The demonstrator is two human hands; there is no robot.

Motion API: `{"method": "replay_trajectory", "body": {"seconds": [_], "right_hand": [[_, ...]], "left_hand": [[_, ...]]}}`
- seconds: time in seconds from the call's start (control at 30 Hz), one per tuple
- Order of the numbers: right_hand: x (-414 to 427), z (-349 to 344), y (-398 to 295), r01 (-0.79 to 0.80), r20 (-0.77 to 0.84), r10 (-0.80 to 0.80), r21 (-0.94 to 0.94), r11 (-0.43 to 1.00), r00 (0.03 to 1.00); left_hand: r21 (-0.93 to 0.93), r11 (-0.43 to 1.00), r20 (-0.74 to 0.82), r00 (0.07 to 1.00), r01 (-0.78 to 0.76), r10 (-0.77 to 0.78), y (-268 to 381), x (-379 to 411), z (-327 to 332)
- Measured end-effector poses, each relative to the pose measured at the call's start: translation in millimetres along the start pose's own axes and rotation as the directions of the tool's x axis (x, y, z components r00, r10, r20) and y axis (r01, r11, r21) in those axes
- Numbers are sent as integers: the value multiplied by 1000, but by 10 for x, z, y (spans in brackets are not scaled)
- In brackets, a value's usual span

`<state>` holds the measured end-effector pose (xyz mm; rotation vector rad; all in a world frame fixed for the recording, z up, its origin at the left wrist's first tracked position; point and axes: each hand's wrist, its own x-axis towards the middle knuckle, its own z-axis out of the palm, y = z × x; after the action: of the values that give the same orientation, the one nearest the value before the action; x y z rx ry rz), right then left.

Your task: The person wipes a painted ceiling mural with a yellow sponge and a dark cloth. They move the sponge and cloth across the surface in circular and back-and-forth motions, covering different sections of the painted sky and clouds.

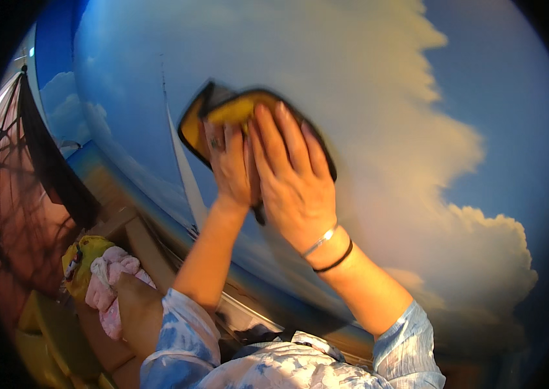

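Both my hands press a yellow cloth with a dark border (pixel 231 111) against a wall mural of sky and clouds (pixel 381 121). Part of the cloth is folded over at its upper left. My left hand (pixel 231 167), with a ring on one finger, bends its fingers onto the cloth. Close beside it, my right hand (pixel 296 187) lies almost flat, fingers extended upward over the cloth. A silver bracelet (pixel 322 241) and a black band (pixel 335 260) circle the right wrist. The palms hide the lower middle of the cloth. Left of the hands is a painted white sail (pixel 184 170).
At lower left, a pink fluffy cloth (pixel 111 277) lies against a yellow bag or packet (pixel 84 257) on a brown surface. A yellowish padded shape (pixel 55 340) stands below them. Dark netting (pixel 11 185) hangs at the far left.
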<state>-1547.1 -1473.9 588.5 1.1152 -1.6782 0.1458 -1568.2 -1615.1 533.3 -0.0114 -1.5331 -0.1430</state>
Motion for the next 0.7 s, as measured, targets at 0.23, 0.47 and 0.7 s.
{"method": "replay_trajectory", "body": {"seconds": [0.23, 0.47, 0.7], "right_hand": [[-57, 214, -213, 28, -27, -24, 140, 990, 999], [73, 416, -252, 57, -31, -54, 107, 993, 998], [-1146, 835, -824, 263, 364, -324, 208, 942, 873]], "left_hand": [[47, 999, 176, 984, -1, -7, -422, -503, -156], [12, 996, 84, 993, 84, -85, -832, -312, -8], [280, 860, 294, 814, 428, -501, -558, -2767, -197]]}}
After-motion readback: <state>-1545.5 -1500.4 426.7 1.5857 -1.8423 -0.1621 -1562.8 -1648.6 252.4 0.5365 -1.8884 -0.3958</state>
